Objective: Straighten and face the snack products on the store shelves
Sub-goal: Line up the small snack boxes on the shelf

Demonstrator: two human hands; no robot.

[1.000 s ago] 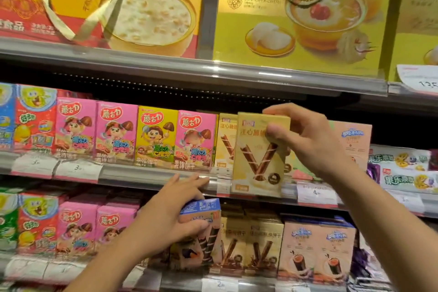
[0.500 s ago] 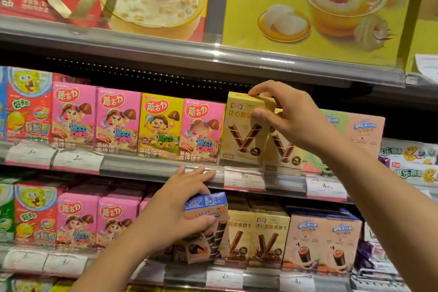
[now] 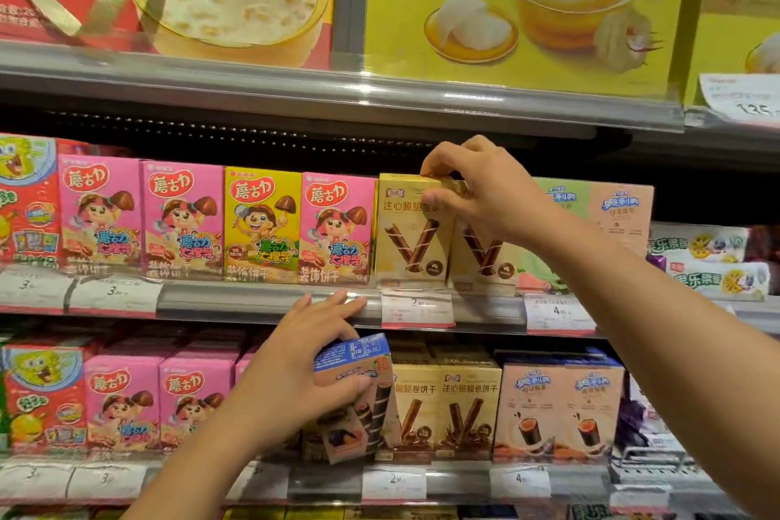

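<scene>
Pink boxes (image 3: 337, 226) beside gripped beige box (image 3: 411, 232)

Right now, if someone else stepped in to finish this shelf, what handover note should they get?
Right hand pinches the top of the cream wafer-roll box, upright and facing out on the middle shelf beside the pink box.
Left hand holds a blue-topped box, tilted, in front of the lower shelf row.
Done: the cream box stands in its row, label forward.
Left: let go of it, then seat the blue-topped box squarely.
</scene>
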